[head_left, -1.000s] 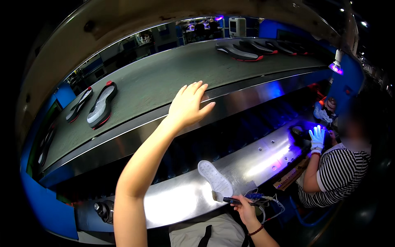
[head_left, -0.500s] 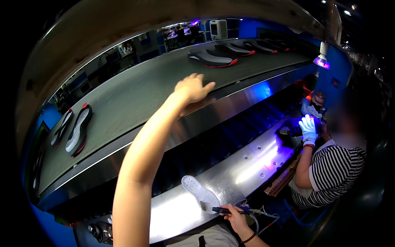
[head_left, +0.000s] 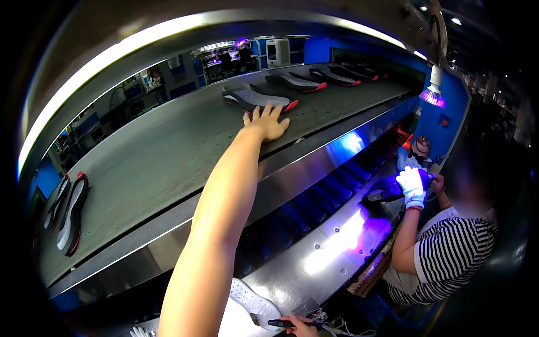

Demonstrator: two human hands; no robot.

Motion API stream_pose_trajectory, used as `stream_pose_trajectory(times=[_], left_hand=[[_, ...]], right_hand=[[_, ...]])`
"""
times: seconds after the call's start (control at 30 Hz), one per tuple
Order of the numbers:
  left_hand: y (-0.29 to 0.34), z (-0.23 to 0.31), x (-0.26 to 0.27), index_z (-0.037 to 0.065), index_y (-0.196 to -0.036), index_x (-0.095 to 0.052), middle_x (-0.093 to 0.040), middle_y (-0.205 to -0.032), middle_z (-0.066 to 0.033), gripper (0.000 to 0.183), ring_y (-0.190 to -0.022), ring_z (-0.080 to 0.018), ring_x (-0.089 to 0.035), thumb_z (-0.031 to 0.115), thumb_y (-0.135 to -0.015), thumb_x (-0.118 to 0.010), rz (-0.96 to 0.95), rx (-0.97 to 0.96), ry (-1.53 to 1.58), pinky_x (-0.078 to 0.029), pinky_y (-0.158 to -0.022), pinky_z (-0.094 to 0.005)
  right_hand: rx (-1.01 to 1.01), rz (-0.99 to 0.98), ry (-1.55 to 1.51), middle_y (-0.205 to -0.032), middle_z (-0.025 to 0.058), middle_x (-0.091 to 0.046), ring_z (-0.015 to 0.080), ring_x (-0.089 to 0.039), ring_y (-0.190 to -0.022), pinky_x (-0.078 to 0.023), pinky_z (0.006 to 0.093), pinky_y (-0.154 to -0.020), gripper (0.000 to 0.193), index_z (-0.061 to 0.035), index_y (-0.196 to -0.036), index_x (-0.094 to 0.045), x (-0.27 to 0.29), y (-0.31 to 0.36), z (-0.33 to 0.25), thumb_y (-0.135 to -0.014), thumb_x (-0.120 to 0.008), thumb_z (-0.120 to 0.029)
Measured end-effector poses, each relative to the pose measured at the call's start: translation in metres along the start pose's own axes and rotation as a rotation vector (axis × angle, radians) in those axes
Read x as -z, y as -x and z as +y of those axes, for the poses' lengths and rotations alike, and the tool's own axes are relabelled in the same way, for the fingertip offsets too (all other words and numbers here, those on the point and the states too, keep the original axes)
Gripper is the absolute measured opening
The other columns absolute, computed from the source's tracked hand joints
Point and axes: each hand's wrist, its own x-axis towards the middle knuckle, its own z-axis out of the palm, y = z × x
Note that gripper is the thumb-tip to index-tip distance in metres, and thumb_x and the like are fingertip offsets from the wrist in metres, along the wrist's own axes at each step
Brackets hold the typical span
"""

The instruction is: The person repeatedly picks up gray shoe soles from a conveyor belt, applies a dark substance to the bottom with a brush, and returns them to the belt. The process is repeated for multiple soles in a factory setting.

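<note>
My left hand reaches far over a dark green conveyor belt, palm down with its fingers spread. Its fingertips overlap the near edge of a grey and black shoe sole with a red tip; whether they touch it I cannot tell. Low in the picture, my right hand is closed round a black-handled brush. The brush's brownish tip lies at a white, dotted shoe sole on the metal bench, partly hidden by my left forearm.
More soles lie at the belt's far right, and a pair at its left. A metal rail edges the belt. At right, a co-worker's gloved hand holds a dark shoe near a purple-lit lamp.
The soles appear further left and nearer, and the view has shifted. My left hand's fingers have spread and now reach the nearest sole. My right hand still holds the brush.
</note>
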Motion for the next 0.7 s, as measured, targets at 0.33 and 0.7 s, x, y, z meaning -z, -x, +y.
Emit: stream_pose_trajectory(times=[0.33, 0.7], left_hand=[[0.008, -0.006, 0.012, 0.007, -0.09, -0.056, -0.064, -0.077, -0.0116, 0.031, -0.073, -0.0271, -0.063, 0.037, -0.082, -0.052, 0.286, -0.242, -0.369, -0.049, -0.06, -0.0369], [0.205, -0.077, 0.096, 0.007, -0.075, -0.046, -0.058, -0.065, -0.0097, 0.018, -0.058, -0.027, -0.06, 0.023, -0.082, -0.05, 0.357, -0.42, -0.561, -0.046, -0.052, -0.0345]], right_hand=[[0.111, -0.014, 0.25, -0.084, 0.0044, -0.061, 0.0094, -0.051, -0.063, -0.041, 0.0199, -0.056, 0.026, 0.0003, -0.093, -0.063, 0.004, -0.013, 0.032, -0.085, -0.053, -0.022], [0.184, -0.255, 0.198, -0.094, 0.0135, -0.06, 0.0168, -0.06, -0.077, -0.048, 0.0235, -0.067, 0.033, 0.0069, -0.105, -0.054, 0.014, 0.02, 0.028, -0.092, -0.04, -0.02]])
